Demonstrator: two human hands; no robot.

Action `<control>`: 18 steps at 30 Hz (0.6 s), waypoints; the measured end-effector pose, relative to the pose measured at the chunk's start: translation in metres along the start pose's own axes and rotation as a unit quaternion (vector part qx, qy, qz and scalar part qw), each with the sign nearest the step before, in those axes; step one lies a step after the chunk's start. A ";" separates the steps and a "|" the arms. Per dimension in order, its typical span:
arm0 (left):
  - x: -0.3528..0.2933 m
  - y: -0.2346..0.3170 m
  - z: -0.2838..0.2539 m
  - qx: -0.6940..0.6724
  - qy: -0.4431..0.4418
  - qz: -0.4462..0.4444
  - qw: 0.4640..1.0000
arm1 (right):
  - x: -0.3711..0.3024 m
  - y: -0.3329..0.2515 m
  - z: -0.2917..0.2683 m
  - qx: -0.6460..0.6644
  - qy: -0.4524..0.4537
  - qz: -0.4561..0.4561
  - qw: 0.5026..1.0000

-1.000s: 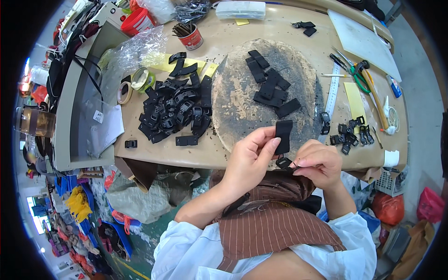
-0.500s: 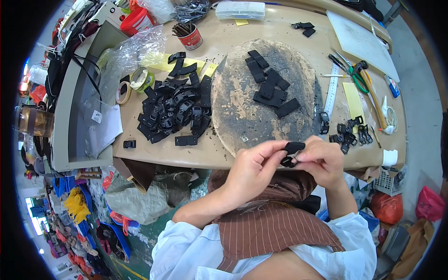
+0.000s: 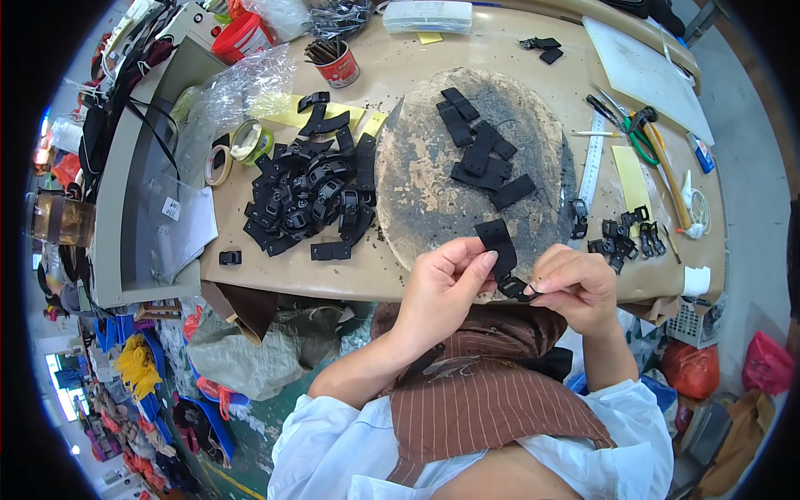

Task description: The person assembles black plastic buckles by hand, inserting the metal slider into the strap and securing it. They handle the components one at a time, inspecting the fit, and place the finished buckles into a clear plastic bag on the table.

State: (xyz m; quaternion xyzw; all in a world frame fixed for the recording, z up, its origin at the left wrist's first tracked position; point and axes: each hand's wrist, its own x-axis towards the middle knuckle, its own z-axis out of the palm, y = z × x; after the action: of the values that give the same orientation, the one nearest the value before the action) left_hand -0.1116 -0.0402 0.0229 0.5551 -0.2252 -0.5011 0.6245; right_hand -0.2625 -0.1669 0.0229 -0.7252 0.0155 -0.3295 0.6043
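Over the front edge of the round worn board (image 3: 417, 175), my left hand (image 3: 446, 283) pinches a black strap (image 3: 497, 246) between thumb and fingers. A black buckle (image 3: 514, 288) sits at the strap's lower end. My right hand (image 3: 579, 287) is closed on the buckle's right end with its fingertips. Several loose black strap pieces (image 3: 479, 154) lie on the board ahead of my hands. To the left is a heap of black straps with buckles (image 3: 312, 192). A smaller group of black buckles (image 3: 621, 237) rests right of the board.
A hammer (image 3: 667, 171), green-handled scissors (image 3: 640, 148) and a white ruler (image 3: 593, 158) lie at the right. Behind the heap stand a red can of thin rods (image 3: 337, 68) and a tape roll (image 3: 218, 165). A white sheet (image 3: 646, 75) lies at the far right.
The strap, earlier folded between my hands, now stands out away from me, showing its flat face. My left hand has shifted slightly left, and more of the buckle shows.
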 end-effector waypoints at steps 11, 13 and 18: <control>-0.003 -0.006 0.007 0.217 0.012 0.167 0.962 | 0.000 -0.006 0.005 -0.104 0.015 0.027 0.994; -0.004 -0.009 0.007 0.276 0.016 0.178 0.944 | -0.001 -0.006 0.007 -0.097 0.028 0.071 0.992; -0.008 -0.011 0.003 0.273 -0.018 0.110 0.955 | -0.005 0.004 0.006 0.061 0.062 0.218 0.972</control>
State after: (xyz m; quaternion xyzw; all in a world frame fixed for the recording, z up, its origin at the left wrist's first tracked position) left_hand -0.1219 -0.0334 0.0157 0.6674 -0.4242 -0.3581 0.4964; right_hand -0.2618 -0.1607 0.0167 -0.6439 0.1907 -0.2345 0.7028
